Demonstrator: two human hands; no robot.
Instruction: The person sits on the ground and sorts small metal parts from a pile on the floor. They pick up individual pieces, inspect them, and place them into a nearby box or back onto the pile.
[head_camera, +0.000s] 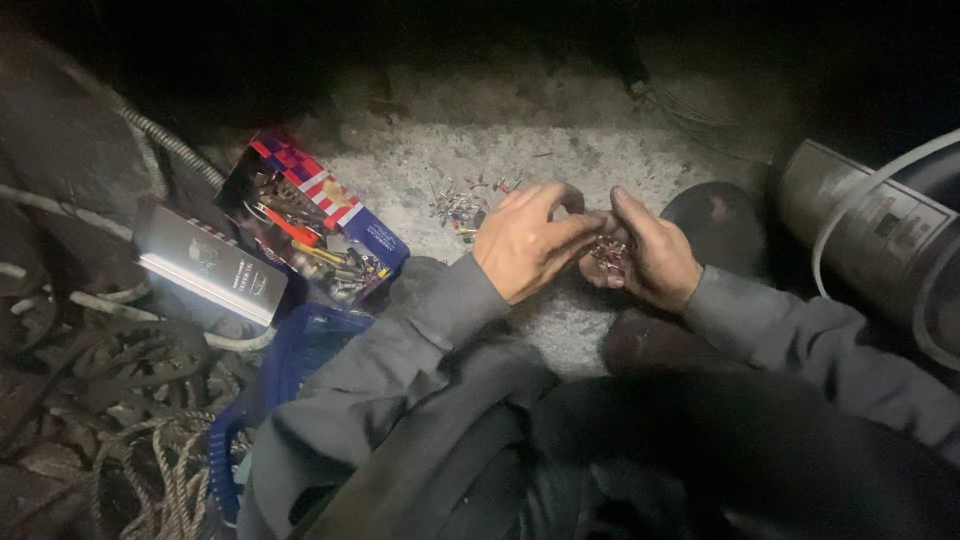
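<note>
Rough grey concrete floor (560, 150), lit by one lamp in a dark place, is the ground for everything. The right hand (645, 250) lies cupped, palm up, so it works as a small bowl for a heap of small red and silver metal connectors (608, 255). The left hand (525, 240) bends over this heap, its fingers drawn together at the parts, as if sorting them; if it pinches one, I cannot tell.

Just beyond the hands, a scattered pile of the same small metal pieces (462, 205) rests on the concrete, near enough to reach. Left of the hands, an open box with red, white and blue pattern (315, 225) holds mixed small hardware. Further left of the hands, a flat rectangular lamp (210, 265) shines toward them. Grey corrugated hose (175, 145) runs behind the box, and old rope (150, 460) lies below it. Right of the hands, a large dark cylinder with a white strap (875, 235) lies on its side.
</note>
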